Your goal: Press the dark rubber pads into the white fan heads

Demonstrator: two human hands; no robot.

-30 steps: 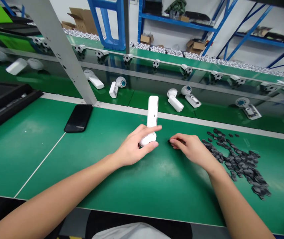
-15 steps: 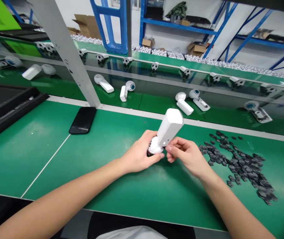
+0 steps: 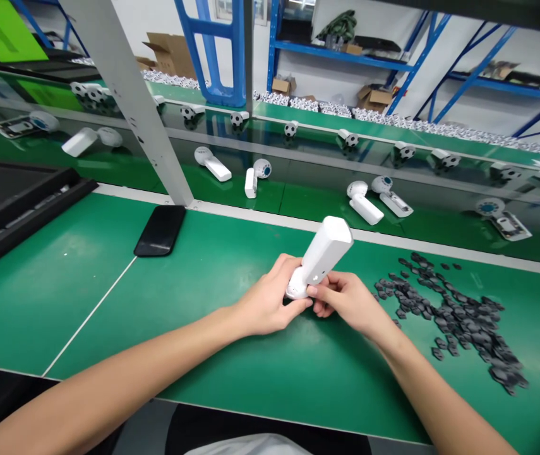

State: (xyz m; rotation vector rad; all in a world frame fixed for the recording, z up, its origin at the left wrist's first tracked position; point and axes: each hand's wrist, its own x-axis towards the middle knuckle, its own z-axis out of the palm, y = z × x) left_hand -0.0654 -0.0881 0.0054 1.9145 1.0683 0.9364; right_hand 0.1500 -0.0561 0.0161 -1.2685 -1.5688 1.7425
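My left hand (image 3: 267,297) grips the round head of a white plastic handheld device (image 3: 324,249), whose long boxy handle tilts up and to the right. My right hand (image 3: 348,301) meets it from the right, with its fingertips pressed at the device's neck. Those fingers hide the spot they touch, so I cannot tell if they pinch anything small. A pile of small dark grey flat pieces (image 3: 450,319) lies on the green bench mat (image 3: 80,253) to the right of my right hand.
A black phone (image 3: 160,230) lies on the mat beyond my left hand. A grey metal upright (image 3: 141,107) stands at the bench's far edge. Behind it, several white devices lie on a lower green surface (image 3: 307,202). A black panel (image 3: 18,215) sits at the left.
The device has gone from nearly upright to tilting right. My right hand has moved left from the mat onto the device, and my two hands are now close together.
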